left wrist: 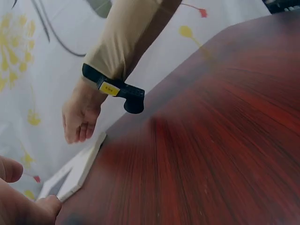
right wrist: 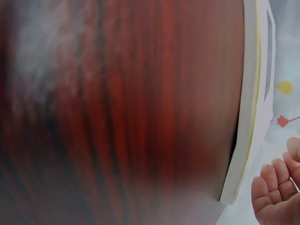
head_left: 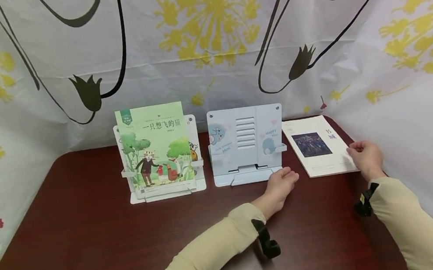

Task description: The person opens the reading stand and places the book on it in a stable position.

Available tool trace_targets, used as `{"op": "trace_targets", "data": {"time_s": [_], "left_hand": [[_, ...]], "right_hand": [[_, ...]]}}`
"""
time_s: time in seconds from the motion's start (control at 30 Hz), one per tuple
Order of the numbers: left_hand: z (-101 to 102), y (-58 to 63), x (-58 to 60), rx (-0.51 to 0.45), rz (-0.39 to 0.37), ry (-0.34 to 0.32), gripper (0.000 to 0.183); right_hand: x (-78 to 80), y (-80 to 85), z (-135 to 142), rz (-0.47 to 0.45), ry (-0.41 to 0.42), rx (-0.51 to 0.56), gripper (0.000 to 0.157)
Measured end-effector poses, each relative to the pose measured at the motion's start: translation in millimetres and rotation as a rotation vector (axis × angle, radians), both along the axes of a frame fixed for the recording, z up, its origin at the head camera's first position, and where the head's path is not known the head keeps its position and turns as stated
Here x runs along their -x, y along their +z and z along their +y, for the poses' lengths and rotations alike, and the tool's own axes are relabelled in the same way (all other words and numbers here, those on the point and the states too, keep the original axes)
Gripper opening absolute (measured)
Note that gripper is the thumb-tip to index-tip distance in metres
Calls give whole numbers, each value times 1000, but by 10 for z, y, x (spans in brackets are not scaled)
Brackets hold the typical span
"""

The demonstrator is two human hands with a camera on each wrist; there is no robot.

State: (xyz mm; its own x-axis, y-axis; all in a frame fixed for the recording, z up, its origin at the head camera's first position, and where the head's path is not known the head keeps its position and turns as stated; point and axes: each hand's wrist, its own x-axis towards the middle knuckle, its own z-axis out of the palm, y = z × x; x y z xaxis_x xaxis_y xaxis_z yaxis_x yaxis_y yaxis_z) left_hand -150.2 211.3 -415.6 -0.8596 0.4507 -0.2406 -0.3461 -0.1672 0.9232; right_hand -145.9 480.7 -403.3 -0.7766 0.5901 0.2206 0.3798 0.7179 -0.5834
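A white book [head_left: 324,165] with a dark blue picture on its cover lies flat at the table's right side. Beside its right edge is my right hand [head_left: 368,158], fingers bent loosely, thumb towards the cover. The right wrist view has those fingers [right wrist: 276,180] near the book's corner [right wrist: 236,183], with no grip visible. My left hand [head_left: 279,186] hovers or rests in front of a pale blue book stand [head_left: 229,151], holding nothing, fingers pointing towards the white book. Whether it touches the table cannot be seen. That stand bears no book.
Left of the blue stand, a white book stand [head_left: 202,185] holds a green picture book [head_left: 159,114] upright. All stand on a dark red wooden table [head_left: 94,253]. A patterned white cloth [head_left: 143,41] hangs behind and along both sides.
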Motion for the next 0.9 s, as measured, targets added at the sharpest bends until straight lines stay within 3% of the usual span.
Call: {"op": "trace_targets", "data": {"time_s": [0.2,0.43,0.9], "left_hand": [[196,-44,50,-42,-79,42,48],[332,-74,107,-77,-141,38,48],[475,-58,226,-42,-142,14,50]], "right_hand": [[-49,-24,75,-72,35,-20,28],[-86,-58,121,-123,69,-16,32],[-46,-46,123,-190,91,-13,35]]}}
